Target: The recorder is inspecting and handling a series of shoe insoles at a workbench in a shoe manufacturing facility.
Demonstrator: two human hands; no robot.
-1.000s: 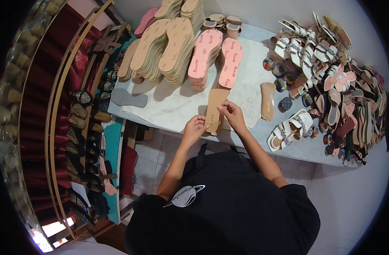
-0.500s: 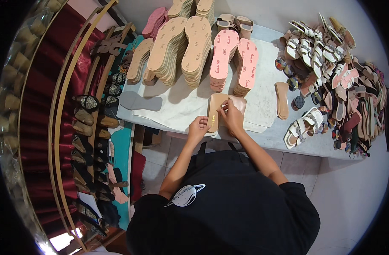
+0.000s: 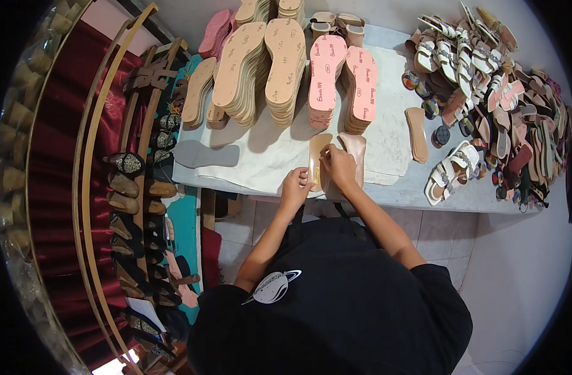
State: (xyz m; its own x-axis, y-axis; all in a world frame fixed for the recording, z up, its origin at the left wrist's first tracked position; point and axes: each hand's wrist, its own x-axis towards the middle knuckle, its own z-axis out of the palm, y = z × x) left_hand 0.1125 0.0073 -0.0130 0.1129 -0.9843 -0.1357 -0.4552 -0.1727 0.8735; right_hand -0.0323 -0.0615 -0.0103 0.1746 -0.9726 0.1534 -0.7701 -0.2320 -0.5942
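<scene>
A tan insole (image 3: 319, 142) with a small gold print lies at the near edge of the table. My left hand (image 3: 296, 185) grips its left edge, fingers curled against it. Over its right side, the fingers of my right hand (image 3: 340, 167) are pinched together, and whatever is between them is too small to make out. Beside it, partly under my right hand, rests a shiny pinkish-beige insole (image 3: 354, 146).
Tall stacks of beige insoles (image 3: 239, 65) and pink printed insoles (image 3: 326, 78) stand behind my hands. A grey sole (image 3: 207, 154) lies to the left. On the right are tan insoles (image 3: 416, 134), white sandals (image 3: 451, 172) and a sandal heap (image 3: 505, 106). A shoe rack (image 3: 142, 187) stands left.
The view has shifted slightly. My right hand has moved a little over the tan insole, fingers still pinched, and more of the shiny insole shows. My left hand stays at the edge.
</scene>
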